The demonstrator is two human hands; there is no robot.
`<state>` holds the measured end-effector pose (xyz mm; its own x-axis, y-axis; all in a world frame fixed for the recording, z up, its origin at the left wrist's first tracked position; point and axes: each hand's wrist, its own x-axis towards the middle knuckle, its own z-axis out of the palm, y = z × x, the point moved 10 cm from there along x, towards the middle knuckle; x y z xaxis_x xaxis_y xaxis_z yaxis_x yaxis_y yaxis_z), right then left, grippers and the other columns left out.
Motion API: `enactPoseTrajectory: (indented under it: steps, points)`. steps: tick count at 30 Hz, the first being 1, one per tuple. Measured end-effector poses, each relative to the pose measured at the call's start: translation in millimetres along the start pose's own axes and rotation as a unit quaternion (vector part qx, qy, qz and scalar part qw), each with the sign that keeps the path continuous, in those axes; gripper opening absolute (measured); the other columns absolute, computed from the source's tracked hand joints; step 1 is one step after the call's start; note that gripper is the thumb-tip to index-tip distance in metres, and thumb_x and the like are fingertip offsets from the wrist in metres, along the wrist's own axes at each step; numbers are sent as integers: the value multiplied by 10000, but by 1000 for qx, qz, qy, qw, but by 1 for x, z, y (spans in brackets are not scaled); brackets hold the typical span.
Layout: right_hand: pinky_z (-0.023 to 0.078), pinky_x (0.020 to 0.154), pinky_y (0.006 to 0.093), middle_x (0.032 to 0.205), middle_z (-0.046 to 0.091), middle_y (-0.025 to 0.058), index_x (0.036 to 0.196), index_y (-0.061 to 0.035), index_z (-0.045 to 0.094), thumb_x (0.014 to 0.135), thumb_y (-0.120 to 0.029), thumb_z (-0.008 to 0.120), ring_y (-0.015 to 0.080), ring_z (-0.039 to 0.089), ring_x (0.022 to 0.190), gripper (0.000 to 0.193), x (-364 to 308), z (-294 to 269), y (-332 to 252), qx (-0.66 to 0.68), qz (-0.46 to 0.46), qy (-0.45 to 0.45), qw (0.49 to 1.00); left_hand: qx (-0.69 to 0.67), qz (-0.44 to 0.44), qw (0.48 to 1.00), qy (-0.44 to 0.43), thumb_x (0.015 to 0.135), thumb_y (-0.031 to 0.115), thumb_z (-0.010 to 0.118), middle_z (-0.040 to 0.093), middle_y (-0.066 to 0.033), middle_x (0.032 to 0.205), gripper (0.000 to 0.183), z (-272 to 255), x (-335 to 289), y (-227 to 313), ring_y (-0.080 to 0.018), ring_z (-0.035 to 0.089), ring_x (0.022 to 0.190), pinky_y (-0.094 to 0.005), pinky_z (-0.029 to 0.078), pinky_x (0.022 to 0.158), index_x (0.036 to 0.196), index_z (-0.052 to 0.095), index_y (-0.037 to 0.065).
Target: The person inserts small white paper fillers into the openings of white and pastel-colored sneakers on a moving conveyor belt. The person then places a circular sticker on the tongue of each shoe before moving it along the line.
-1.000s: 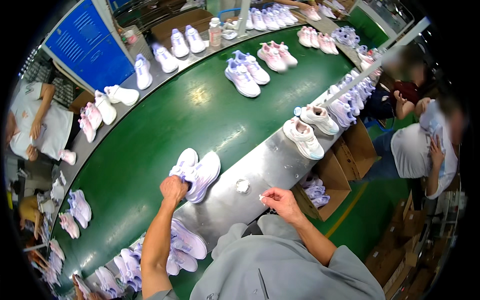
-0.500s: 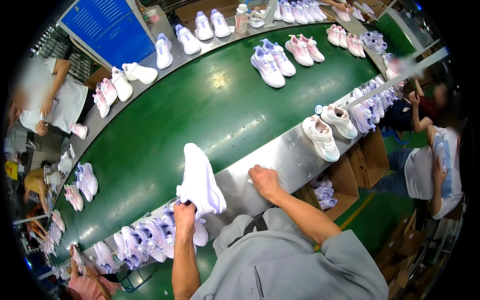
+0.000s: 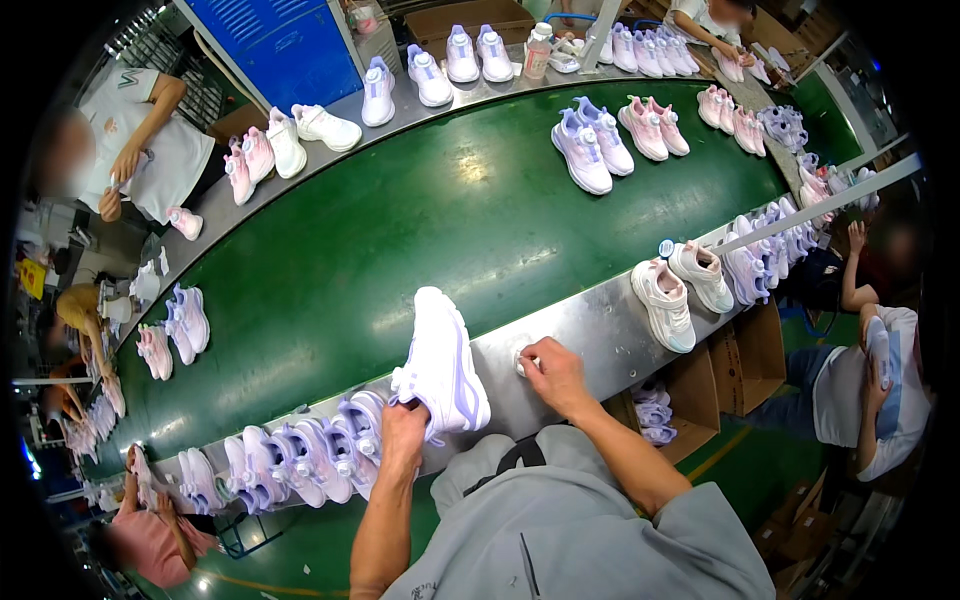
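White sneaker (image 3: 442, 362) with lilac trim, held up by its heel end over the steel bench (image 3: 590, 335), sole turned outward, beside the green belt (image 3: 400, 230). Left hand (image 3: 404, 425) clamped on that heel. Right hand (image 3: 553, 372) resting on bench, fingers pinched together on a small white scrap (image 3: 522, 362). Row of lilac sneakers (image 3: 290, 460) packed just left of the left hand.

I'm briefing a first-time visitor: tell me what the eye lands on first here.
First comes the wide green conveyor belt curving across the middle, with pastel shoe pairs dotted along it. Nearest, the left hand holds a white shoe sole-up over the steel ledge, while the right hand presses a small white wad there.
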<state>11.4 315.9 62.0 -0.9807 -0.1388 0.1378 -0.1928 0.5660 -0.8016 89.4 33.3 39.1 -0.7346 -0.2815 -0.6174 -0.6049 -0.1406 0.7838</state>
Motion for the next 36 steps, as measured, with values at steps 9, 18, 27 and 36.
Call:
enactPoseTrajectory:
  steps: [9, 18, 27, 36]
  points:
    - [537, 697, 259, 962, 708, 67, 1108, 21, 703, 991, -47, 721, 118, 645, 775, 136, -9, -13, -77, 578, 255, -101, 769, 78, 134, 988, -16, 842, 48, 591, 789, -186, 1052, 337, 16, -14, 34, -277, 737, 930, -374, 547, 844, 1120, 744, -62]
    - [543, 715, 277, 967, 725, 55, 1080, 30, 705, 981, -50, 741, 101, 641, 787, 133, -1, -14, -95, 453, 139, -31, 880, 150, 210, 966, -18, 822, 12, 569, 779, -154, 939, 267, 26, -32, 65, -271, 731, 883, -379, 543, 826, 1018, 738, -53]
    - [542, 673, 313, 904, 696, 113, 1027, 3, 711, 871, 5, 784, 215, 677, 743, 172, -3, -47, -158, 66, -146, 71, 985, 71, 205, 976, -4, 821, 4, 576, 773, -143, 926, 253, 24, -37, 63, -270, 722, 868, -383, 539, 818, 1011, 731, -56]
    - [527, 631, 343, 865, 666, 107, 971, -5, 707, 857, -11, 791, 220, 656, 690, 142, 11, -43, -149, 87, -83, 54, 991, 53, 188, 981, -2, 832, 10, 621, 785, -138, 984, 281, 25, -41, 67, -255, 728, 920, -368, 540, 853, 1074, 749, -52]
